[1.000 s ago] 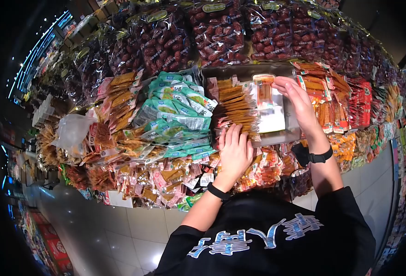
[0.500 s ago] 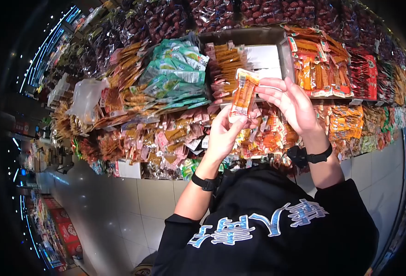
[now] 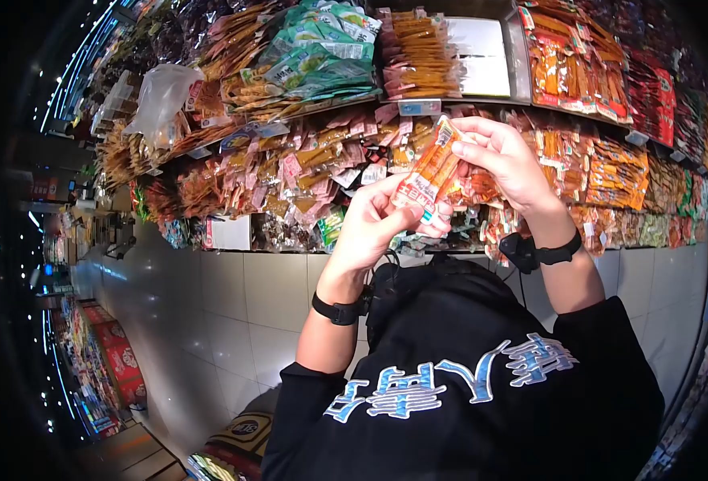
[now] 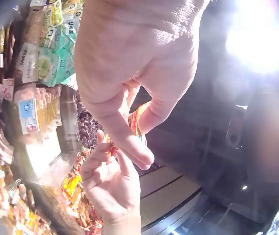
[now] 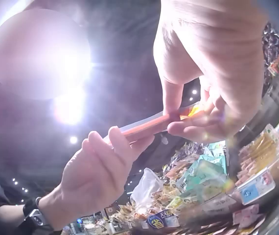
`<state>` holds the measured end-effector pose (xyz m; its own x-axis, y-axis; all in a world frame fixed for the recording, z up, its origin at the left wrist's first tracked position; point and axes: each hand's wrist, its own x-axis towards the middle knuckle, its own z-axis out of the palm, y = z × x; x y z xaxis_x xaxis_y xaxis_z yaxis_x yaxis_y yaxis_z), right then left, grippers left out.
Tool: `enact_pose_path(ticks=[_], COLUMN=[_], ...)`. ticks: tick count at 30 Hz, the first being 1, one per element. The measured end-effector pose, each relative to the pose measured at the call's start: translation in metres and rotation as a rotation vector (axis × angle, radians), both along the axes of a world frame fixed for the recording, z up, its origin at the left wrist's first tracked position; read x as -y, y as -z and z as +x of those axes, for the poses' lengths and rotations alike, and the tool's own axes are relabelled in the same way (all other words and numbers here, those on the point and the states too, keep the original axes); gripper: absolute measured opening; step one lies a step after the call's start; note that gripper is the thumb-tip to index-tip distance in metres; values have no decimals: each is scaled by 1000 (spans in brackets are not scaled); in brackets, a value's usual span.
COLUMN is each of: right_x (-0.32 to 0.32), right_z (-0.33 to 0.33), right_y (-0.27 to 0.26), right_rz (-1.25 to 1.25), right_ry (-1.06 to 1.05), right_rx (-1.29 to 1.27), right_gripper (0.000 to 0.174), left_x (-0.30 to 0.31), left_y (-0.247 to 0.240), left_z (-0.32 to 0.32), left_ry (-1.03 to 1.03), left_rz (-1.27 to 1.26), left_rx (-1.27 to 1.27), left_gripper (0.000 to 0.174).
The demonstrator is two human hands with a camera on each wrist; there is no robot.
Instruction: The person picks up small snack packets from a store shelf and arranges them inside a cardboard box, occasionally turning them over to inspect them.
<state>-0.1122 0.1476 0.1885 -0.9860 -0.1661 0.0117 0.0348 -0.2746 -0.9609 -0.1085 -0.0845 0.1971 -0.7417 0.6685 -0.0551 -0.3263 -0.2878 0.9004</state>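
Note:
Both hands hold a clear flat packet of orange snack strips (image 3: 436, 167) in front of the chest, over the lower row of packets. My left hand (image 3: 366, 228) grips its red-printed lower end, thumb on the front face. The upper corner is pinched between thumb and fingers of my right hand (image 3: 510, 164). In the left wrist view, the left hand's fingers hide most of the packet (image 4: 138, 117). From the right wrist, the packet (image 5: 149, 126) appears nearly edge-on, stretched between the hands.
Beyond the hands, a bin holds brown-strip packets (image 3: 418, 56) beside a white block (image 3: 480, 60). Teal packets (image 3: 322, 60) lie left, orange packets (image 3: 566, 68) right. A plastic bag (image 3: 164, 96) hangs at the far left. Tiled floor (image 3: 274, 289) shows below the display.
The packet has come from the bin toward the body and tilted. The left hand left the brown-strip packets and took the lower end; the right fingers, straight earlier, now pinch the top.

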Motion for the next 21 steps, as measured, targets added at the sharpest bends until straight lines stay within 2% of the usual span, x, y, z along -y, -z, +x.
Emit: enact_pose_path(ticks=[4,6,8,10,13,15,16,17,21], right_x=[18,28,43,65,103,132,146,155,190], right_z=[38,57,79,102,128,147,155,161,181], right_y=[9,20,18,29,71,96,100,100,104], right_rz=[-74,-89,-64,-7,107,14,14,-1,93], right_ry=[68,67,57,-19,-193,-198,-186,-221,-362], right_rx=[97,99,82,140,116,164,158,269,197], right_gripper=[31,39,48,39,28,28,27,19,20], left_x=[17,31,54,83,129,156,168,178,205], left_y=[6,13,27,41,54,63,70,71,87], left_z=[18,27,37,48,71,90,97,104,132], left_ry=[52,78,37,3,-33,-45,-45,-56,-19], left_rz=[-32,-14,-110,-161,-311,-322,-326,-348,-411], left_rx=[10,25,-7,4,14,0,-2,7,34], left_gripper=[35,32,29,28,26,28,30,31,32])
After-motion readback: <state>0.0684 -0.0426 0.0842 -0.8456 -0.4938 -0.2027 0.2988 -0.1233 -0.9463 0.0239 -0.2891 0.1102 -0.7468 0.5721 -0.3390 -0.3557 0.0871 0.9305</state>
